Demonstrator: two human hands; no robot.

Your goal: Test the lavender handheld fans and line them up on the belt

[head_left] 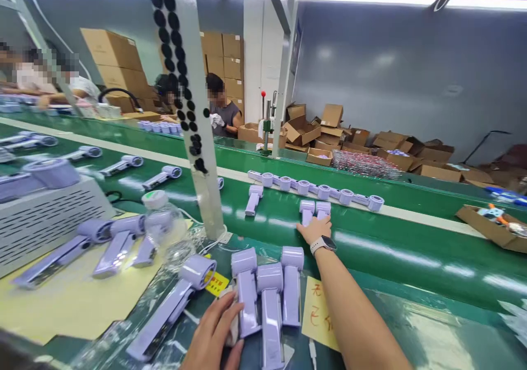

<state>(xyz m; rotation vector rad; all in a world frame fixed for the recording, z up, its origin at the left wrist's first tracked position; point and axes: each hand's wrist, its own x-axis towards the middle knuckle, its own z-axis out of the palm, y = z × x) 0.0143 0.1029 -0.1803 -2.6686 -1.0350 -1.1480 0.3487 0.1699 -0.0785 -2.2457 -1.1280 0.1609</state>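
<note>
Bare forearms; a white-strapped smartwatch (323, 244) on the right wrist.

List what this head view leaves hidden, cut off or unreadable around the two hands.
- Right hand: its fingertips are hidden behind its own back, so its grip on the two lavender fans on the belt is unclear.
- Left hand: cut off by the bottom edge; the white wad under it is mostly covered.
- Yellow note: partly covered by the right forearm, unreadable.
- Yellow sticker: print too small.
</note>
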